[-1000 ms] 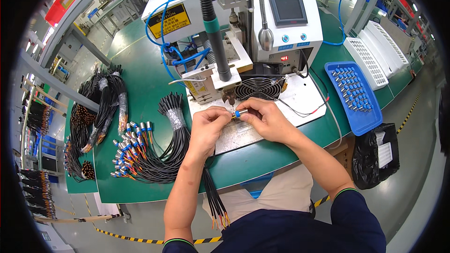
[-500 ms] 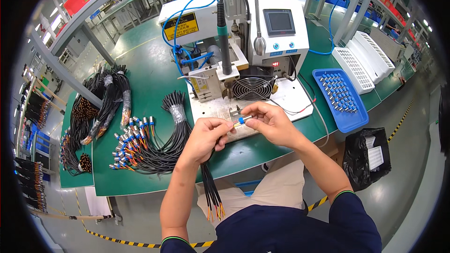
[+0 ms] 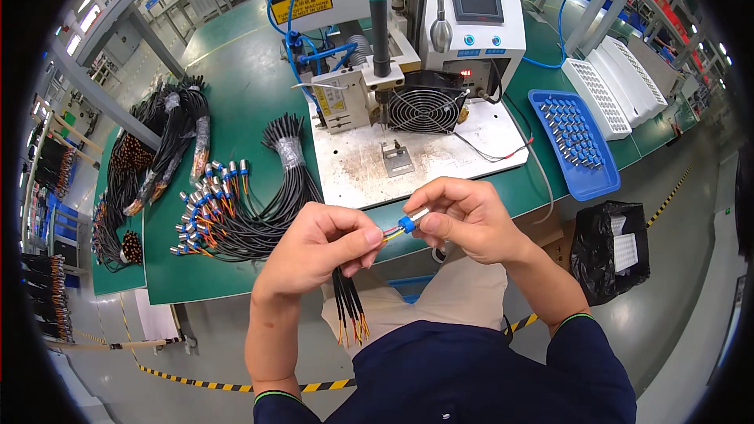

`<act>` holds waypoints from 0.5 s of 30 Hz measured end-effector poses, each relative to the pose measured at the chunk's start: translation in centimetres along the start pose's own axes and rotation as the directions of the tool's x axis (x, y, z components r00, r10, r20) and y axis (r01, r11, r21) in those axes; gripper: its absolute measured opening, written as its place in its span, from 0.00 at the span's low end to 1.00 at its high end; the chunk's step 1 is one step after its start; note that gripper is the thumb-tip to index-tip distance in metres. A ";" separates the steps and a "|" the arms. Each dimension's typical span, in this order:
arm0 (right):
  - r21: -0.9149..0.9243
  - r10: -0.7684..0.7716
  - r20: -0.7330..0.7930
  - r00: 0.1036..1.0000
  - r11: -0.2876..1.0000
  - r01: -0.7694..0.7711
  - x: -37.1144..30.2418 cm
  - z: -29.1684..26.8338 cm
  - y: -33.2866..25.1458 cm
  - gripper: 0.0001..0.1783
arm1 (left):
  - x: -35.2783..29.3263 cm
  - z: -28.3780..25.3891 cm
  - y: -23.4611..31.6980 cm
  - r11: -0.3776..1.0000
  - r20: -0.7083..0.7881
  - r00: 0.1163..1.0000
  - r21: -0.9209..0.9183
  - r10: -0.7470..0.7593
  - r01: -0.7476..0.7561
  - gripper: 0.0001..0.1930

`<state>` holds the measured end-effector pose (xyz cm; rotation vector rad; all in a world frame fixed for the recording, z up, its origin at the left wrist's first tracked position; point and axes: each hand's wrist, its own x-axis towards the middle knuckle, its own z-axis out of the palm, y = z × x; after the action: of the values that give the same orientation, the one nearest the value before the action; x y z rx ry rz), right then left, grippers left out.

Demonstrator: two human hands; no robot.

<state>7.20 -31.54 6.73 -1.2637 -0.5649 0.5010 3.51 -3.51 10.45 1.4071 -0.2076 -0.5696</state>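
evidently, the step in hand is a close handling of one wired connector point(image 3: 406, 224), held on the near side of the white machine point(image 3: 506, 41) and well apart from it. the right hand point(image 3: 475, 224) has its fingers closed in a pinch round the silver barrel, the blue collar pointing toward the other hand. the left hand point(image 3: 314, 250) has thumb and forefinger drawn together on the coloured wires point(image 3: 390, 232) that run to that collar; how firmly they press cannot be told. nearer the person than the machine, black cables point(image 3: 350, 306) with coloured ends hang below the left hand; whether its other fingers hold them is hidden.

left of the machine, on the counter point(image 3: 236, 96), lies a pile of wired connectors point(image 3: 206, 208); right of it, a blue tray point(image 3: 598, 184) bears loose connectors point(image 3: 572, 133).

the work looks like checking or settling the join at the collar, though its soundness is too small to judge. the next move seems to call for a steady barrel, slack wires and no tug on the join.
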 end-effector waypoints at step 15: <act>0.008 0.022 -0.046 0.999 1.000 -0.022 -0.3 0.7 -1.0 0.14 | -0.2 0.1 -0.7 1.000 -0.013 1.000 0.006 0.008 -0.008 0.13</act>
<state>6.54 -31.42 7.84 -1.2722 -0.5106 0.4907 3.10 -3.55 9.81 1.4147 -0.2044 -0.5539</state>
